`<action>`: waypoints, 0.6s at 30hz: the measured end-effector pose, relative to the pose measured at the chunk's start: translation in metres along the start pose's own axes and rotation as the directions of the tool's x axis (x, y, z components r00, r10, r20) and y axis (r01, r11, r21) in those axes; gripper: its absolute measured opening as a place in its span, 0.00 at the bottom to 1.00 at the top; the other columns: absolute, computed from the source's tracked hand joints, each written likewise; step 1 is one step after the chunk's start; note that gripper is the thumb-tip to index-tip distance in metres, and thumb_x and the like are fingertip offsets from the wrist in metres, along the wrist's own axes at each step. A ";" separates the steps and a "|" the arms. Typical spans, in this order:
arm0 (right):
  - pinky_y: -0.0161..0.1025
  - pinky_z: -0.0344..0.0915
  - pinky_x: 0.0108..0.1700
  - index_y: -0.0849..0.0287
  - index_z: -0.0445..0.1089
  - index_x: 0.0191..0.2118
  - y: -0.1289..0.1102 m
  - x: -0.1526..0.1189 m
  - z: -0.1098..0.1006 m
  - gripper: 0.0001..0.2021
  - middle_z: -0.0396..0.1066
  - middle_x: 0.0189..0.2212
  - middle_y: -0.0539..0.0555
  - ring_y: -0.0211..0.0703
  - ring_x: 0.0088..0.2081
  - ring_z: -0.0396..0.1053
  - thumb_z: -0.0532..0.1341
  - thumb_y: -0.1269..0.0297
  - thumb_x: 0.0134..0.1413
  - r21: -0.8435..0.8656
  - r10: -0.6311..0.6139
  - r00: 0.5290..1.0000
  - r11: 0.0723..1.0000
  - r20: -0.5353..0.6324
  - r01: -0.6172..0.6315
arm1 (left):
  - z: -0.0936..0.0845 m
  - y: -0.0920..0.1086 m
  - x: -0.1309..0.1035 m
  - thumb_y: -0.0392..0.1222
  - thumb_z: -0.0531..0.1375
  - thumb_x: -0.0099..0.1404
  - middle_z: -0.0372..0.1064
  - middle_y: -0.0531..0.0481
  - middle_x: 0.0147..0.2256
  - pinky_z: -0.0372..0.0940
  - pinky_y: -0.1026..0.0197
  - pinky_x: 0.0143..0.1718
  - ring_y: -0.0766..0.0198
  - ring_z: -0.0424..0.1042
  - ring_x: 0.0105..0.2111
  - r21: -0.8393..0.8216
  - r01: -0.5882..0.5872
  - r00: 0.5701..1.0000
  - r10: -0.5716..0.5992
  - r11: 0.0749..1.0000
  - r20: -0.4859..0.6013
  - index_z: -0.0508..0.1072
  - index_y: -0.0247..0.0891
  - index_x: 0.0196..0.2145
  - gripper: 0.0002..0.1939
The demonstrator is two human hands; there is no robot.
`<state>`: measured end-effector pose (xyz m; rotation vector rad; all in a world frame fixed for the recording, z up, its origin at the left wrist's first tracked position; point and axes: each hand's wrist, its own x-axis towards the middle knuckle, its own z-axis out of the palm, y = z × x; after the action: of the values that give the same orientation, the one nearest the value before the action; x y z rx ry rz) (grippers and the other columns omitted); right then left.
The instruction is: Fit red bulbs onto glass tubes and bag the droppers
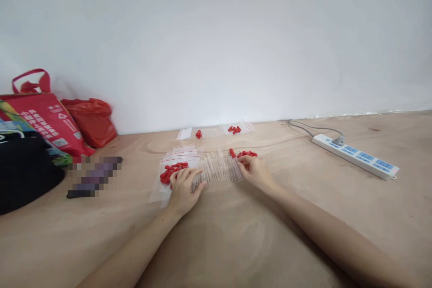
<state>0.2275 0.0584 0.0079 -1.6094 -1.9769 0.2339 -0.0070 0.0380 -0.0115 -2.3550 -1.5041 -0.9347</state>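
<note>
A row of thin clear tubes point(216, 166) lies on the wooden table between my hands. My left hand point(185, 186) rests at the left end of this row, its fingers stretched and the thumb apart. Beside it, red rubber bulbs point(170, 173) are piled on clear zip bags point(180, 153). At the row's right end, my right hand point(254, 170) has its fingers bent together near the tubes and a second group of red bulbs point(249, 153). What these fingertips hold, if anything, is too small to make out.
Farther back lie a bag with tubes point(212, 132) and several red bulbs point(234, 130). A power strip point(356, 155) with a plugged-in cord is on the right. At left are a black hat point(27, 171), a red shopping bag point(50, 119), a red plastic bag point(91, 121) and a blurred-out flat object point(96, 177).
</note>
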 end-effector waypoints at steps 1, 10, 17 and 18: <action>0.37 0.48 0.37 0.58 0.67 0.36 0.001 0.004 0.001 0.10 0.72 0.27 0.50 0.39 0.31 0.66 0.50 0.66 0.52 -0.016 0.051 0.999 0.999 -0.010 -0.051 | 0.000 -0.001 0.000 0.43 0.57 0.56 0.69 0.47 0.37 0.48 0.49 0.43 0.53 0.64 0.41 0.005 0.009 1.000 -0.009 1.000 0.008 0.68 0.42 0.39 0.11; 0.40 0.46 0.39 0.60 0.64 0.36 -0.001 0.021 0.020 0.08 0.71 0.27 0.54 0.43 0.34 0.67 0.50 0.66 0.51 -0.229 0.161 0.987 0.960 -0.006 -0.158 | -0.001 -0.007 -0.001 0.47 0.61 0.52 0.67 0.45 0.40 0.48 0.47 0.43 0.51 0.62 0.43 0.055 -0.006 0.999 0.004 0.998 0.039 0.70 0.43 0.35 0.12; 0.40 0.45 0.38 0.60 0.66 0.34 0.000 0.022 0.024 0.09 0.71 0.26 0.55 0.43 0.34 0.66 0.50 0.67 0.49 -0.265 0.150 0.988 0.952 -0.027 -0.151 | -0.002 -0.015 0.004 0.47 0.62 0.52 0.68 0.45 0.41 0.47 0.47 0.44 0.52 0.62 0.44 0.156 0.074 0.994 -0.086 0.985 0.069 0.72 0.43 0.35 0.12; 0.40 0.45 0.39 0.60 0.66 0.34 -0.001 0.022 0.025 0.09 0.71 0.26 0.55 0.43 0.33 0.66 0.50 0.67 0.49 -0.273 0.143 0.989 0.951 -0.035 -0.148 | -0.003 -0.015 0.005 0.47 0.62 0.52 0.68 0.45 0.41 0.47 0.47 0.45 0.52 0.62 0.44 0.168 0.084 0.993 -0.096 0.982 0.067 0.72 0.42 0.35 0.12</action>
<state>0.2113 0.0845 -0.0051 -1.9295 -1.9475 0.0009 -0.0196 0.0472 -0.0091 -2.2442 -1.6602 -0.7174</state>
